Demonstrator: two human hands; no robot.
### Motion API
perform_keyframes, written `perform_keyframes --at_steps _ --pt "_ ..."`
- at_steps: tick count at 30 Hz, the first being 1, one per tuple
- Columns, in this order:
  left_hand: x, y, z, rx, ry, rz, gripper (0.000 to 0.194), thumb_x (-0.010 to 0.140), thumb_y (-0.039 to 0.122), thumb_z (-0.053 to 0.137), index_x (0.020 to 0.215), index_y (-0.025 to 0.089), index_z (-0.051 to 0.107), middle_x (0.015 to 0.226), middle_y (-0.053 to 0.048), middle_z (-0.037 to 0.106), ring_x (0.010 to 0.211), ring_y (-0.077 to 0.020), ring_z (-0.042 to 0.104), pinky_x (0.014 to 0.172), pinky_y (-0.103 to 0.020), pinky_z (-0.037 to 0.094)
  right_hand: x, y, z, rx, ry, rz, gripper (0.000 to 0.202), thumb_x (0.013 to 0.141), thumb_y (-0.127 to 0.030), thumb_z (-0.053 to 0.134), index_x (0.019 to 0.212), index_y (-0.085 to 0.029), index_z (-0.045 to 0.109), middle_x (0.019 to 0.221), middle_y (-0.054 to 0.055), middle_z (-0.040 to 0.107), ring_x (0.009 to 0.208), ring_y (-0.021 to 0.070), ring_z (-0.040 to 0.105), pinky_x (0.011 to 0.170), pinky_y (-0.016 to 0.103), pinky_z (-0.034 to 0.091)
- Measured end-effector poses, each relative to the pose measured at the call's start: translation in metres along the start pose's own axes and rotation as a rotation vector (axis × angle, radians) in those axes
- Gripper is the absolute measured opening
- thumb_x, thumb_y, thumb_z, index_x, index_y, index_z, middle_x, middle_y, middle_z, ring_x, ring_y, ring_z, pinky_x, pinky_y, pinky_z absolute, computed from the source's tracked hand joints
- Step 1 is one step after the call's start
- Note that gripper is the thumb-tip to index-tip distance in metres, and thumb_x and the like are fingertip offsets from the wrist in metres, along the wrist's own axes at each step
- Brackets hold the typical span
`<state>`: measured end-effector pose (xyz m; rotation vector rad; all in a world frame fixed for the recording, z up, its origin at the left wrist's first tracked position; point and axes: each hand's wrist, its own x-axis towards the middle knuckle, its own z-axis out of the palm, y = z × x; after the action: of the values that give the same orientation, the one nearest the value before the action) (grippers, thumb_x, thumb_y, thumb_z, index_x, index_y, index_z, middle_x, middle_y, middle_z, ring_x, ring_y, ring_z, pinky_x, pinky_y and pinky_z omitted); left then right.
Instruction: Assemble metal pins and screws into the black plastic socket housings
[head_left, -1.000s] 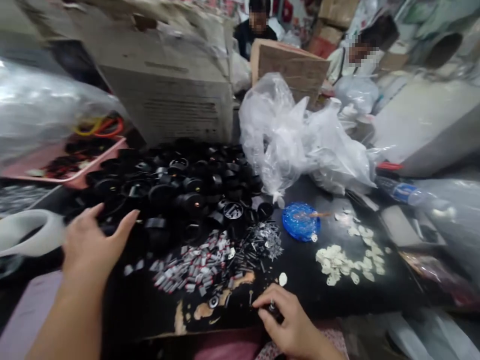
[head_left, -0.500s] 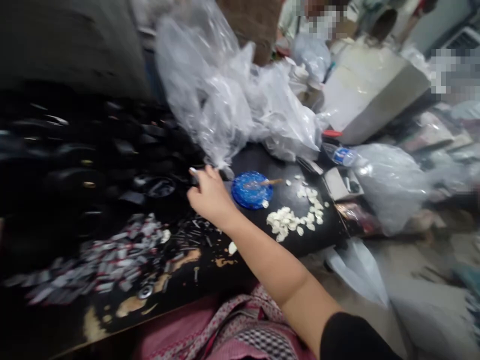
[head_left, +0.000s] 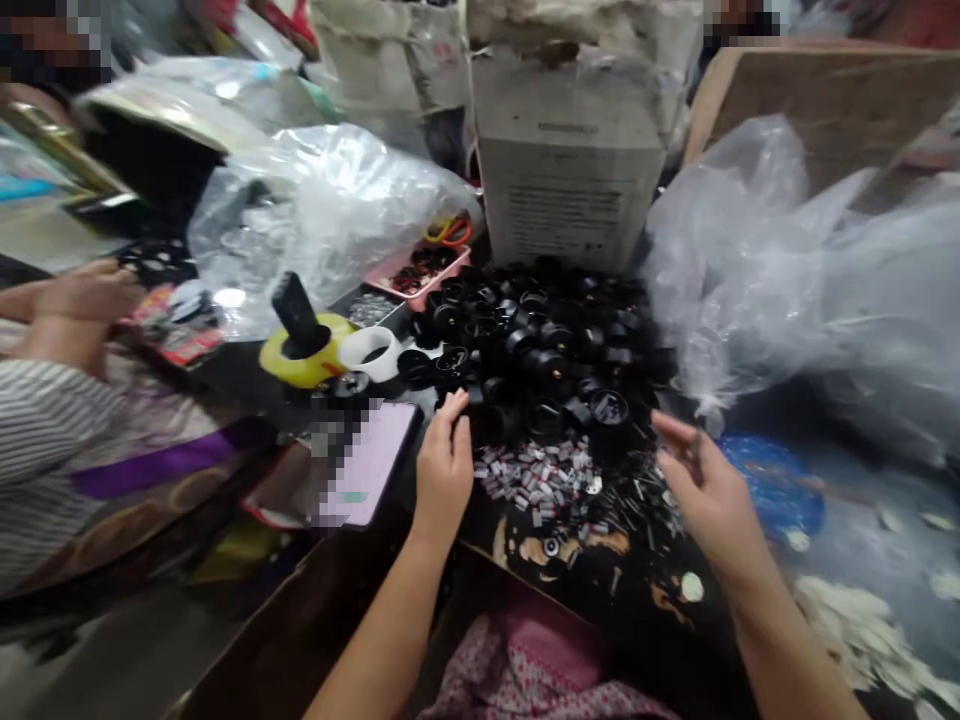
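Observation:
My left hand (head_left: 442, 475) is at the left edge of a heap of round black plastic parts (head_left: 551, 335), fingers stretched upward and nothing visible in it. On the heap's right side, my right hand (head_left: 712, 495) is raised with thumb and fingers apart, also with nothing visible in it. Between the hands lies a pile of small grey-and-red pieces (head_left: 536, 480), with loose dark screws (head_left: 637, 500) to its right. A blue dish (head_left: 772, 485) stands just beyond my right hand. Pale round discs (head_left: 862, 630) are scattered at the lower right.
A phone (head_left: 379, 465), yellow tape roll (head_left: 307, 360) and white tape roll (head_left: 371, 352) are left of my left hand. Behind are a pink tray (head_left: 420, 275), plastic bags (head_left: 337, 200) and a large carton (head_left: 570, 190). Another person's hands (head_left: 90, 295) are at the far left.
The view has swung left, bringing the phone, tape rolls and other person into sight. My left hand now shows. My right hand is now right of the black heap.

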<state>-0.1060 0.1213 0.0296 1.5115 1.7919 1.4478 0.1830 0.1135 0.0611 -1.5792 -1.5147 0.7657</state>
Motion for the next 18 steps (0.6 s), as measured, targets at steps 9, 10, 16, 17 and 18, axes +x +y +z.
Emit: perform_keyframes --at_steps 9,10,16,17,18 --pt "-0.011 -0.017 0.014 0.234 -0.091 0.257 0.048 0.084 0.026 0.068 0.131 0.022 0.059 0.13 -0.014 0.066 0.133 -0.0363 0.047 0.115 -0.058 0.022 -0.09 -0.003 0.005 0.102 -0.201 0.116 0.024 0.089 -0.041 0.057 0.104 -0.026 0.069 0.094 0.004 0.075 0.087 0.0196 0.071 0.076 0.028 0.058" --pt "-0.009 -0.018 0.014 0.235 -0.085 0.276 0.047 0.085 0.025 0.067 0.131 0.021 0.058 0.128 -0.014 0.066 0.132 -0.0356 0.048 0.115 -0.058 0.022 -0.089 -0.006 0.008 0.123 -0.231 0.12 0.023 0.09 -0.04 0.056 0.104 -0.026 0.069 0.094 0.003 0.075 0.087 0.0192 0.071 0.076 0.028 0.057" --pt "-0.058 0.007 0.013 0.081 -0.136 0.405 0.068 0.083 0.015 0.069 0.144 0.031 0.043 0.136 -0.01 0.058 0.129 -0.0286 0.053 0.112 -0.048 0.038 -0.075 -0.032 0.021 0.142 -0.378 0.179 0.029 0.088 -0.036 0.059 0.113 -0.022 0.064 0.079 -0.001 0.067 0.07 0.0147 0.063 0.067 0.026 0.051" --pt "-0.073 0.015 0.014 0.021 -0.237 0.429 0.07 0.083 0.013 0.068 0.144 0.035 0.044 0.135 -0.008 0.06 0.127 -0.0276 0.055 0.111 -0.046 0.04 -0.073 -0.035 0.023 0.135 -0.391 0.181 0.03 0.086 -0.036 0.063 0.112 -0.022 0.063 0.077 -0.002 0.065 0.069 0.0142 0.062 0.066 0.026 0.05" --pt "-0.086 0.023 0.014 -0.039 -0.35 0.411 0.07 0.084 0.012 0.067 0.144 0.038 0.045 0.135 -0.006 0.061 0.126 -0.0273 0.056 0.11 -0.045 0.042 -0.072 -0.037 0.023 0.121 -0.392 0.178 0.028 0.084 -0.035 0.064 0.108 -0.021 0.063 0.076 -0.003 0.064 0.069 0.0139 0.061 0.065 0.025 0.048"
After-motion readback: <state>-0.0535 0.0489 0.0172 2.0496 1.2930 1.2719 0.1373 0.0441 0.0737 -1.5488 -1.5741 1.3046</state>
